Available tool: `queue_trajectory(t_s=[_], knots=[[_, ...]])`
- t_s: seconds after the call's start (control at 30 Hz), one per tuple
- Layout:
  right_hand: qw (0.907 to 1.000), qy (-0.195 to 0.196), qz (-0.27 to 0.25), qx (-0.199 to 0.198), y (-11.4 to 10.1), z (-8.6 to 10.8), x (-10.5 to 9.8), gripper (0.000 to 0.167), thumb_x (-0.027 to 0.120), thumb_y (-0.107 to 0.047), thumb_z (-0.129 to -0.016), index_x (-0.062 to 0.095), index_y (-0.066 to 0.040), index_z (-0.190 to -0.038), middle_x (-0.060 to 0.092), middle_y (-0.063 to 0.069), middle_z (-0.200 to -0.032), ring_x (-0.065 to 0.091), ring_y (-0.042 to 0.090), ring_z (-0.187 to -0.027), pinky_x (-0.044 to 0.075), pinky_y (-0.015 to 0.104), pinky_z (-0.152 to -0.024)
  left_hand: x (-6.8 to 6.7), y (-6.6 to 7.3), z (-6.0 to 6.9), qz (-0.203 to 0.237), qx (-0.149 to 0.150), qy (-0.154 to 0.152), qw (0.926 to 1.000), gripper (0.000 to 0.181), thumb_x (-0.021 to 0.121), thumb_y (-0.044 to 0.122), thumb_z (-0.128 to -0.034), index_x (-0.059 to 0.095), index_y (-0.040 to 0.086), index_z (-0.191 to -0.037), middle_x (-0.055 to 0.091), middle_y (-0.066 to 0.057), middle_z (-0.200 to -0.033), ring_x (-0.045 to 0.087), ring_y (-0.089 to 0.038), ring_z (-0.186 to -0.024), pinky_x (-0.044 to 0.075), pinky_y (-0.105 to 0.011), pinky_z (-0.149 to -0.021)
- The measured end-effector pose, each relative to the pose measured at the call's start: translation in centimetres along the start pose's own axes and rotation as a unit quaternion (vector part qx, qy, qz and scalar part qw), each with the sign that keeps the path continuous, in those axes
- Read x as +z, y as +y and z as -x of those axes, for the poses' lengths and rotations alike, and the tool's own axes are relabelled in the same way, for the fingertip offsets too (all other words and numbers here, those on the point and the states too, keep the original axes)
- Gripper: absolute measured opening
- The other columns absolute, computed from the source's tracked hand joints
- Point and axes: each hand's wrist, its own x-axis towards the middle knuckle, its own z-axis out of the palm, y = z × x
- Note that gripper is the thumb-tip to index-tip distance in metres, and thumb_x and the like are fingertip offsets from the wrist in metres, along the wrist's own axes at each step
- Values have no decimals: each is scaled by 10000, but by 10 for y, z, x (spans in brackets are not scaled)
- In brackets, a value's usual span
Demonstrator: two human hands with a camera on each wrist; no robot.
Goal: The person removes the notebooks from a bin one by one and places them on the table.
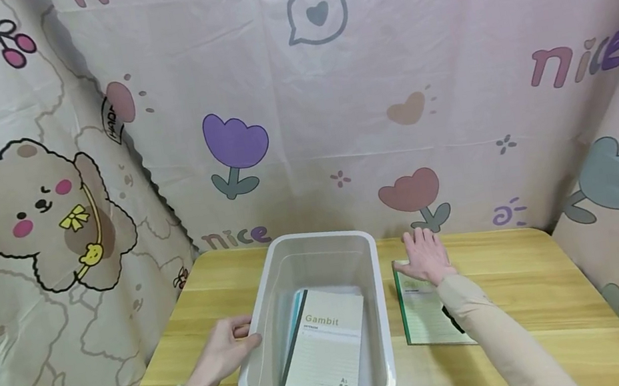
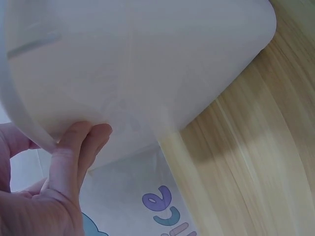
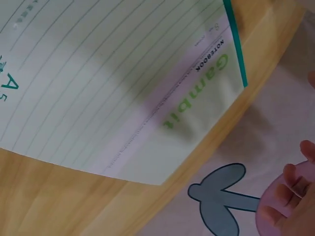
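Note:
A white plastic bin [image 1: 382, 316] stands on the table, and my left hand [image 1: 225, 351] pinches its left rim between thumb and fingers. In the left wrist view the fingers [image 2: 74, 152] lie against the bin's outer wall [image 2: 147, 64]. Inside the bin is a Gambit notebook [image 1: 327, 345] with a dark spine, on top of something with a blue edge. To the right lies a green-spined Gambit notebook [image 1: 420, 317], also in the right wrist view [image 3: 123, 98]. Over its far end my right hand [image 1: 428, 258] is spread, apart from the cover and holding nothing.
The wooden table [image 1: 521, 301] has its back edge against a patterned cloth [image 1: 298, 120]. More cloth with a bear print [image 1: 45, 214] hangs at the left side, and another stretch hangs at the right.

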Motion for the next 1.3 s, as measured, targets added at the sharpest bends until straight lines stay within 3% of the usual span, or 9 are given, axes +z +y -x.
queue_trajectory(t_s=[0.23, 0.53, 0.83, 1.3], knots=[[9995, -136, -227, 190, -11, -5, -20, 573, 674, -488, -819, 531, -19, -1115, 526, 241, -1102, 482, 438, -1085, 425, 517, -836, 1, 1, 0, -2, -12, 55, 10000, 453, 605, 2, -886, 549, -181, -1296, 672, -366, -1166, 744, -417, -927, 671, -418, -723], [9983, -266, -455, 266, -33, -13, -56, 558, 655, -489, -869, 529, -6, -1118, 541, 236, -1049, 502, 442, -1025, 433, 512, -806, 3, 2, 1, -90, -76, 146, 9998, 448, 618, 7, -878, 565, -173, -1285, 673, -361, -1173, 744, -416, -931, 670, -426, -726], [9978, -238, -583, 224, -58, -23, -95, 563, 617, -469, -903, 518, 11, -1180, 516, 244, -1110, 478, 457, -1085, 435, 549, -890, 1, 2, 1, -52, -66, 111, 9999, 454, 610, 6, -881, 554, -179, -1291, 679, -361, -1156, 743, -409, -933, 669, -430, -734], [9977, -577, -331, -158, -133, -36, -139, 629, 610, -547, -904, 500, -9, -1211, 508, 201, -1139, 466, 401, -1121, 435, 485, -925, 3, 4, 2, -178, -69, 291, 9994, 434, 621, -8, -871, 575, -179, -1267, 682, -360, -1148, 747, -403, -914, 670, -425, -721]])
